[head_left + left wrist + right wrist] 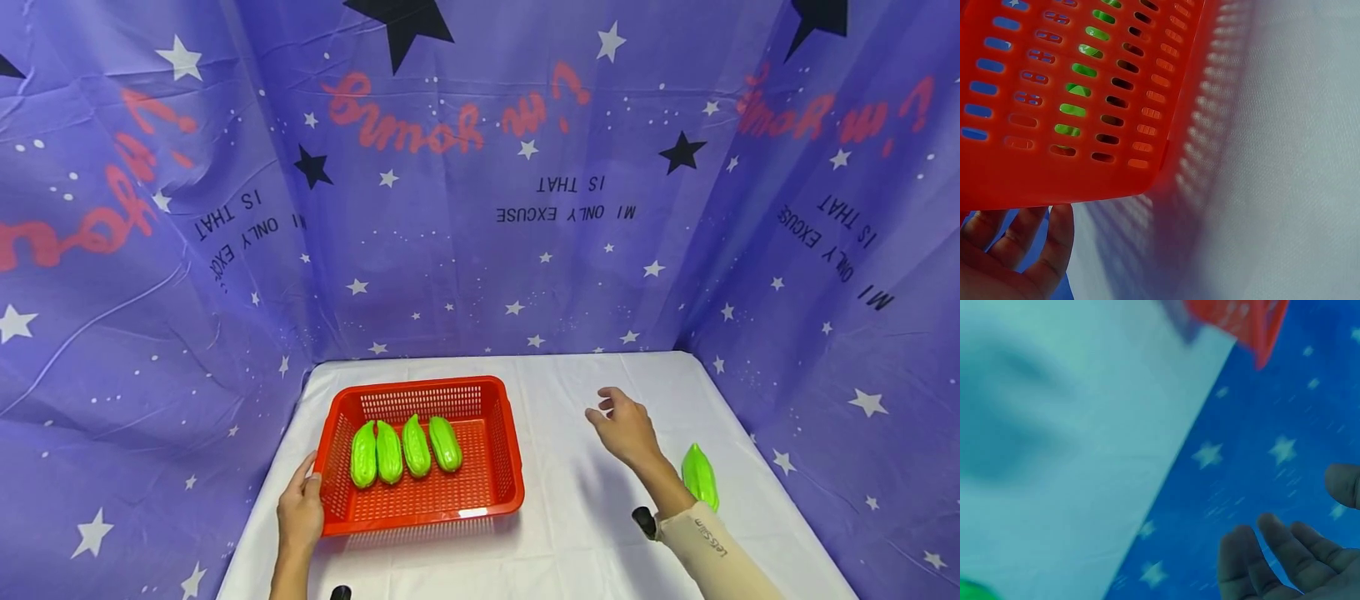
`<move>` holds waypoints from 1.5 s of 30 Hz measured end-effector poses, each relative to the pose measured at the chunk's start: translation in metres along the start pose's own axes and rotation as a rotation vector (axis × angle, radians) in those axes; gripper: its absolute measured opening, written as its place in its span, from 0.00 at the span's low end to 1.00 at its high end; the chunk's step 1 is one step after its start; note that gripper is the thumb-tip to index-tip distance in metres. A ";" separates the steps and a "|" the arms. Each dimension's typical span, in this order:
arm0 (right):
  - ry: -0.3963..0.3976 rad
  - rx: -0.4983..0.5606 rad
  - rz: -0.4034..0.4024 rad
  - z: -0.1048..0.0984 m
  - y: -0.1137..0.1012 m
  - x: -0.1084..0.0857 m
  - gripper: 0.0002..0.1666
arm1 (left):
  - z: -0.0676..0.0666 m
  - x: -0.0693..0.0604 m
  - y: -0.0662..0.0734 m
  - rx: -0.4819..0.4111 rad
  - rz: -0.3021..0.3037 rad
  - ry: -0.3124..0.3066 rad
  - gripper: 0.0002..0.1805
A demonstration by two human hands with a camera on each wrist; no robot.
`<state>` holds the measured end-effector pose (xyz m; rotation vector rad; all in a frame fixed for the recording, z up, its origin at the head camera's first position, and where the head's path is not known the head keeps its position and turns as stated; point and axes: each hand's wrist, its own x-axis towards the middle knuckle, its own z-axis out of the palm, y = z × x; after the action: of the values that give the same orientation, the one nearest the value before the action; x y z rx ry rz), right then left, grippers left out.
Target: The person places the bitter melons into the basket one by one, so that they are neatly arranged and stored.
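Note:
A red plastic basket [491, 450] with slotted walls stands on the white-covered table, holding several bright green, ridged, elongated gourd-like pieces [416, 446] side by side. My left hand [300, 508] grips the basket's left side near its front corner. In the left wrist view, its fingers [1057, 244] show at the edge of the basket [1054, 175]. Over the table to the right of the basket, my right hand [626, 425] is raised with loosely bent fingers and holds nothing. Another green gourd-like piece [700, 477] lies on the table beyond the right forearm, partly hidden by it.
Purple cloth [480, 275] with stars and lettering hangs behind the table and along both sides. The white tablecloth [555, 500] lies between the basket and the right arm. Black objects [643, 522] show beside the right wrist and near the left forearm.

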<state>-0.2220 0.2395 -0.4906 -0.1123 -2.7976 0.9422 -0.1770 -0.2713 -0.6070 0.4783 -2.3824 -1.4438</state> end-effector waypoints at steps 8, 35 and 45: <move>0.039 -0.113 0.129 -0.020 0.080 -0.010 0.30 | 0.001 0.001 -0.001 0.007 -0.001 0.009 0.24; -0.139 -0.206 0.489 -0.032 0.203 -0.049 0.54 | -0.001 0.000 0.001 0.003 -0.005 0.001 0.24; -0.199 -0.212 0.519 -0.024 0.210 -0.050 0.49 | -0.003 -0.002 0.003 0.013 -0.016 -0.017 0.24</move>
<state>-0.1653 0.4144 -0.6069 -0.8523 -3.1117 0.7746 -0.1743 -0.2710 -0.6030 0.4916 -2.4081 -1.4454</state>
